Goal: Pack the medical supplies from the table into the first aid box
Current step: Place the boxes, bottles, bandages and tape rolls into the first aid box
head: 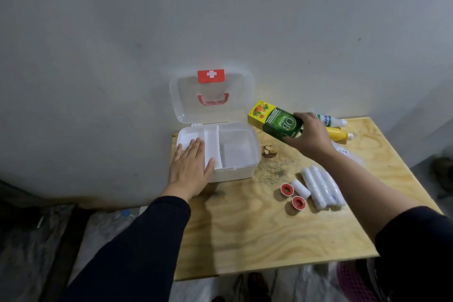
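Note:
The white first aid box (245,171) stands open at the table's far left, its clear lid (186,95) with a red cross leaning against the wall. My left hand (191,167) lies flat, fingers spread, on the box's left front corner over the inner tray. My right hand (310,138) grips a green and yellow carton (273,121) in the air just right of the box. Several white bandage rolls (318,189) and two red-cored tape rolls (293,196) lie on the table to the right.
A white bottle (331,120) and a yellow bottle (339,133) lie at the back right, behind my right hand. The plywood table (245,240) ends at the grey wall. A dark knot (269,151) marks the wood beside the box. Clutter lies on the floor below.

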`<move>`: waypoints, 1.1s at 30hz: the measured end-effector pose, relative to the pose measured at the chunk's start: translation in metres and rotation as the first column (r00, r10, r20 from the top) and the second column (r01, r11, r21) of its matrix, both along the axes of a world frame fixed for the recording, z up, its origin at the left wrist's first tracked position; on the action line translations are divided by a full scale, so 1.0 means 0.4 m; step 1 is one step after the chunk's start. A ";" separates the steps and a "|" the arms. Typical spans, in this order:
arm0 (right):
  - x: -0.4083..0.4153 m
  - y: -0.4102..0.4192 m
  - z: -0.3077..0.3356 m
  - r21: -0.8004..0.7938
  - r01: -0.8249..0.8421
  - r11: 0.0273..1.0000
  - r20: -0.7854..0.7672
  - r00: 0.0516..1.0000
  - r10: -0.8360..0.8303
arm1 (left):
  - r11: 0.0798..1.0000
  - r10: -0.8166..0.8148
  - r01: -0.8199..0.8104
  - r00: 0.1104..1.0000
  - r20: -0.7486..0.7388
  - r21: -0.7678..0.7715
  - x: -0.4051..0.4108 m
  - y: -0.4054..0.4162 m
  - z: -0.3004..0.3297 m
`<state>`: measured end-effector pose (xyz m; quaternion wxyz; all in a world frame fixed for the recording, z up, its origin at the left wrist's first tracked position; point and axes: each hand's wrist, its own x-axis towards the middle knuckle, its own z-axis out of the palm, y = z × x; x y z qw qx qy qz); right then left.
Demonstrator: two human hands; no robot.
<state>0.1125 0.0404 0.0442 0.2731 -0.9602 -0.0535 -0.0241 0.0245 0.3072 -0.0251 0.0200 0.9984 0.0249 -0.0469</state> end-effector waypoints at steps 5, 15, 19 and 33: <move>0.000 0.042 0.083 -0.149 -0.184 0.972 -0.019 0.983 0.183 | 1.000 -0.001 0.001 0.999 -0.045 0.012 0.001 0.006 0.013; 0.004 0.202 0.051 -0.441 -0.405 0.801 -0.139 0.912 0.385 | 0.999 0.006 -0.006 1.000 -0.006 -0.032 0.003 0.011 0.010; 0.014 0.276 0.011 -0.446 -0.462 0.766 -0.210 0.887 0.412 | 0.999 0.004 -0.004 1.000 0.007 -0.039 0.004 0.014 0.004; 0.020 0.368 -0.140 -0.221 -0.301 0.928 -0.205 0.944 0.257 | 1.000 -0.017 0.017 0.999 0.033 0.014 0.012 0.025 -0.018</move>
